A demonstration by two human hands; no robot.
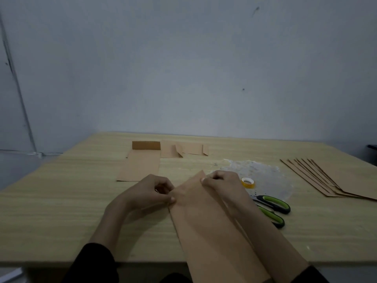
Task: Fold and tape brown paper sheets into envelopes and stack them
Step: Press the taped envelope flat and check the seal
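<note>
Paper sheet: a long brown sheet (204, 225) lies at the near middle of the table (61, 201), slanting from the near edge up towards the far left; its near end hangs over the table's edge.
Left hand: the left hand (149, 193) has curled fingers, and its thumb and fingertips pinch the sheet's left edge near the far end.
Right hand: the right hand (222, 182) is curled too and pinches the sheet's far tip; its forearm lies along the sheet's right side.
Tape: a small yellow roll (247, 182) sits just right of the right hand.
Scissors: a green-handled pair (273, 207) lies near the roll, on its near side.
Unfolded stack: fanned brown sheets (330, 178) sit at the far right.
Finished work: a long envelope (140, 166) with a raised flap lies far left of centre, with folded pieces (183, 150) beside it on the right.
</note>
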